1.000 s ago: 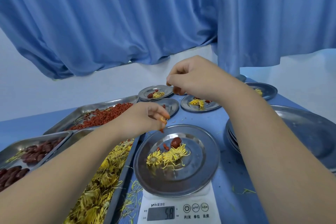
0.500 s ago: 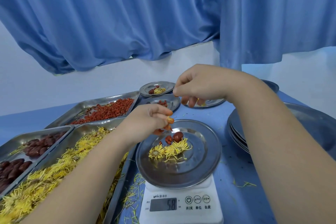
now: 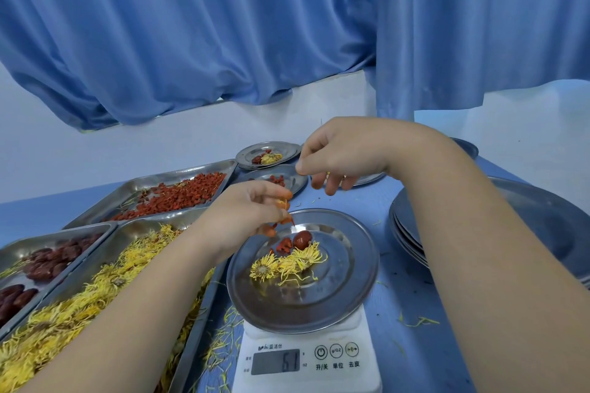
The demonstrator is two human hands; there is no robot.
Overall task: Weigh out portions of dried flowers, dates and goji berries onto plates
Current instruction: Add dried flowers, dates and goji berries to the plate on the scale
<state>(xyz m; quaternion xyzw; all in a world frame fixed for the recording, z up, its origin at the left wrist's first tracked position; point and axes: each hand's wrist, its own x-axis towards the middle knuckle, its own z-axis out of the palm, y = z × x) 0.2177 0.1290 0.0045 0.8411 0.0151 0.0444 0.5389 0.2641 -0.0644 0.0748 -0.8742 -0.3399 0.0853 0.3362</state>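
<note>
Since the frame half a second earlier, the display (image 3: 276,360) of the scale (image 3: 306,357) has risen from 5.8 to 6.1, and more goji berries (image 3: 285,246) lie on the plate (image 3: 335,297). The left hand (image 3: 249,217) hovers over the plate's far-left rim, its fingers (image 3: 285,201) curled and pinching a few berries. The heap on the plate, berries beside a date (image 3: 302,239) and dried flowers (image 3: 287,265), lies just below and to the right of those fingers, so any further berries fall straight onto it. The left hand is the nearer. The right hand (image 3: 344,153) hangs farther back above the counter (image 3: 399,201), thumb and forefinger tips together; whether they hold anything cannot be told. The supply tray (image 3: 191,170) lies left of the plate.
</note>
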